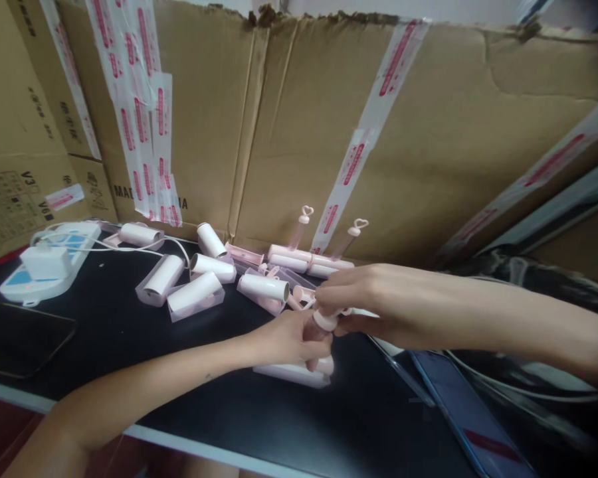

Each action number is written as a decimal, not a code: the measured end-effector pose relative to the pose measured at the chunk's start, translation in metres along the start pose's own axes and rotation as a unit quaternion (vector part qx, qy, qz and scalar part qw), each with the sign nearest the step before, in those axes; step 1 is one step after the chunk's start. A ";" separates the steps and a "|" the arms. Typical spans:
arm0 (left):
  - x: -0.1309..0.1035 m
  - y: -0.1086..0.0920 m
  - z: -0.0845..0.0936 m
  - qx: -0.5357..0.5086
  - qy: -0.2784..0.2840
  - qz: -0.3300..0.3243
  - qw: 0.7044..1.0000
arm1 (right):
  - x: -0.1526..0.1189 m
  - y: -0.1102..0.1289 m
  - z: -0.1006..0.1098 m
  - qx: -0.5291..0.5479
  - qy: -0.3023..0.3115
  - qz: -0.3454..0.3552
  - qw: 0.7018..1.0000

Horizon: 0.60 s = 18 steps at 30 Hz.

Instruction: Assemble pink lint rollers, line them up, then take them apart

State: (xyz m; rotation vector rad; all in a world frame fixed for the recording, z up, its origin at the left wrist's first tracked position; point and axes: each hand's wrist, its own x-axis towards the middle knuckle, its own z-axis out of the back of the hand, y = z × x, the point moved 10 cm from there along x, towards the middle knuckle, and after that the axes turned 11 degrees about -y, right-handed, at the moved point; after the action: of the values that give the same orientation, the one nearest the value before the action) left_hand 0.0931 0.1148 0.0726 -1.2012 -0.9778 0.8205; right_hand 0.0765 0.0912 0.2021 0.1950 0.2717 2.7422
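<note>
My left hand (284, 338) is closed around a small clear pink tube (311, 326), tilted, with a pale collar (325, 320) at its upper end. My right hand (351, 299) comes in from the right, its fingers closed at the tube's top and partly hiding it. Directly beneath both hands, a pale pink and white holder (294, 373) lies on the black table. Behind them stand two similar pieces with upright clear tubes topped by heart-shaped loops (306, 212) (359, 226).
Several white cylinders (197, 295) in pale trays lie left of centre. A power strip (50, 265) with a white charger and cables is farther left, beside a dark phone (24, 338). Another phone (471, 405) lies at the right. Taped cardboard (299, 119) walls the back.
</note>
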 end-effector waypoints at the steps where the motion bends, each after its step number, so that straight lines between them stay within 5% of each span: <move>1: 0.000 0.001 0.000 -0.002 0.002 -0.001 1.000 | -0.001 0.004 -0.009 -0.016 0.048 0.023 0.998; 3: 0.001 0.002 -0.001 -0.008 0.005 -0.003 1.000 | -0.003 0.010 -0.021 -0.038 0.124 0.060 0.990; 7: 0.001 0.002 -0.001 0.015 0.014 -0.006 1.000 | 0.002 0.018 -0.028 -0.042 0.177 0.079 0.980; 18: -0.003 0.003 0.002 0.023 0.010 0.002 1.000 | 0.015 0.008 -0.036 -0.106 0.238 -0.027 0.965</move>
State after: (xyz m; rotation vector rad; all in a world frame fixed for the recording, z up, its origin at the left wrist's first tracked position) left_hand 0.0901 0.1130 0.0687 -1.1698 -0.9351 0.8276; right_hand 0.0541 0.0838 0.1699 -0.5279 0.1034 2.7008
